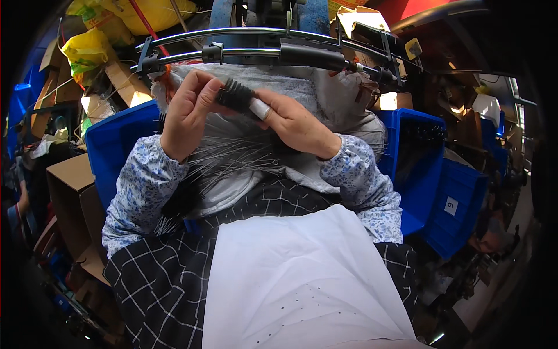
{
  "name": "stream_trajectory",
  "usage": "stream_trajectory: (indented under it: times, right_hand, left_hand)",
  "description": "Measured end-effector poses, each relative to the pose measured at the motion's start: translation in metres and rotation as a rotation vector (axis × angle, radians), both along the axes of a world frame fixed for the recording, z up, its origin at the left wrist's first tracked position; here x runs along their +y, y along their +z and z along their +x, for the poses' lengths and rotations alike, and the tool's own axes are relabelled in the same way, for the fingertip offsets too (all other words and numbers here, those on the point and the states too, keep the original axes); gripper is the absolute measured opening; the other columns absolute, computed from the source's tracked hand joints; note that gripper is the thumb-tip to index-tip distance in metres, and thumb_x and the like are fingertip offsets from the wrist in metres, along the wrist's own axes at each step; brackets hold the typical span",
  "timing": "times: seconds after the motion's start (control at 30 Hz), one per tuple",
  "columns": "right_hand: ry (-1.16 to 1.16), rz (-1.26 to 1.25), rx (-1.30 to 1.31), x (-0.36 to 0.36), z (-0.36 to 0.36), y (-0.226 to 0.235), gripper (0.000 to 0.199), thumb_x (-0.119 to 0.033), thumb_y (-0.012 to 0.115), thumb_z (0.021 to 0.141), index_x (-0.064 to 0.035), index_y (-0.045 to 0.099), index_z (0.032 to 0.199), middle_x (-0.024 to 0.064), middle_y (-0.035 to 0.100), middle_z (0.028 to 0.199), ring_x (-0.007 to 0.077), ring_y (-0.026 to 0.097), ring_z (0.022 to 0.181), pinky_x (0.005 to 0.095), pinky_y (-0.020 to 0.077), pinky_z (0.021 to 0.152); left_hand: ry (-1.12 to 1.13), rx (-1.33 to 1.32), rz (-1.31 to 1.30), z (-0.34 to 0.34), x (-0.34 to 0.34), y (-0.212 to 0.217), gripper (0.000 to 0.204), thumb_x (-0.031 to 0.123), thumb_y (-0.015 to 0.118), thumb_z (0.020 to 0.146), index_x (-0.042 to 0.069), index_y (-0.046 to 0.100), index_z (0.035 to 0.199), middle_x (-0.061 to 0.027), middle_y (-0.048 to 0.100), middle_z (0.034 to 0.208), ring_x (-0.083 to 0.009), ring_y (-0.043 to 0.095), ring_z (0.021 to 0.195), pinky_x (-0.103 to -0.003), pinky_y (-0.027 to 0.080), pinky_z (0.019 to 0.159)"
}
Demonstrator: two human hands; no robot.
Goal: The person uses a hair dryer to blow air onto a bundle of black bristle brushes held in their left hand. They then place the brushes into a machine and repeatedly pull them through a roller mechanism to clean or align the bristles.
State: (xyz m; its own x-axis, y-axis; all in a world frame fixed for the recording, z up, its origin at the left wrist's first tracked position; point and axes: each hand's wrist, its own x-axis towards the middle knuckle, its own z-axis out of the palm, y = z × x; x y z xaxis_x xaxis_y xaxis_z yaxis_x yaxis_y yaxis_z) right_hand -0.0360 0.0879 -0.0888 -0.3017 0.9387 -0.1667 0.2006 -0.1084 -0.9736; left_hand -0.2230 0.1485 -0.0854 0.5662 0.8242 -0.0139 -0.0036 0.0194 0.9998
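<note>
A black bristle brush (236, 96), short and dense, is held up between both hands over my lap. My left hand (189, 110) is closed at its left end, thumb and fingers pinched together. My right hand (296, 125) grips its right end; a white wrap (260, 109) covers part of a digit there. Under the hands, many thin metal wires (238, 160), some with looped ends, lie across a grey cloth (279, 84) on my lap. Dark bristles show at some wire ends by my left forearm. How the fingers sit behind the brush is hidden.
A machine frame with metal rods (250, 52) crosses just beyond my hands. Blue bins (119, 136) stand at my left and a blue bin (401, 168) with dark bristled pieces at my right. A cardboard box (72, 174) and yellow bags (87, 49) are on the left.
</note>
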Motion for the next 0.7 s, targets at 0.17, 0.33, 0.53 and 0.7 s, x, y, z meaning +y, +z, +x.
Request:
stream_trajectory:
  times: [0.17,0.33,0.53,0.7]
  right_hand:
    - [-0.613,0.63,-0.869,0.074,0.079,-0.038,0.023,-0.02,0.046,0.083,-0.0105,0.058,0.1,0.0092,0.061,0.082,0.0258,0.056,0.069,0.0347,0.0442,0.065]
    - [-0.632,0.648,-1.319,0.121,0.115,-0.064,0.025,-0.028,0.048,0.081,-0.0195,0.059,0.102,0.0038,0.062,0.088,0.0241,0.053,0.083,0.0394,0.0398,0.074]
    - [-0.579,0.617,-1.312,0.127,0.115,-0.067,0.025,-0.031,0.049,0.081,-0.0234,0.059,0.102,0.0012,0.062,0.089,0.0221,0.052,0.086,0.0415,0.0363,0.077]
    - [-0.609,0.598,-1.28,0.126,0.115,-0.066,0.024,-0.031,0.048,0.081,-0.0245,0.06,0.101,0.0028,0.062,0.087,0.0222,0.052,0.085,0.0411,0.0358,0.077]
  left_hand:
    - [0.061,0.626,0.093,-0.084,0.03,-0.017,0.036,0.033,0.041,0.088,0.003,0.038,0.108,-0.0061,0.054,0.084,-0.0086,0.052,0.064,-0.02,0.042,0.061]
    - [0.101,0.863,0.108,-0.133,0.019,-0.061,0.02,0.02,0.051,0.084,0.0,0.05,0.085,-0.0026,0.05,0.073,-0.0089,0.046,0.069,-0.022,0.038,0.064]
    - [0.156,0.799,0.096,-0.152,0.023,-0.075,0.018,0.017,0.054,0.082,-0.001,0.05,0.081,-0.0027,0.05,0.067,-0.0069,0.045,0.064,-0.022,0.038,0.059]
    - [0.206,0.616,0.062,-0.147,0.025,-0.073,0.017,0.018,0.05,0.085,0.002,0.047,0.081,0.0019,0.044,0.069,-0.0054,0.039,0.064,-0.019,0.034,0.059]
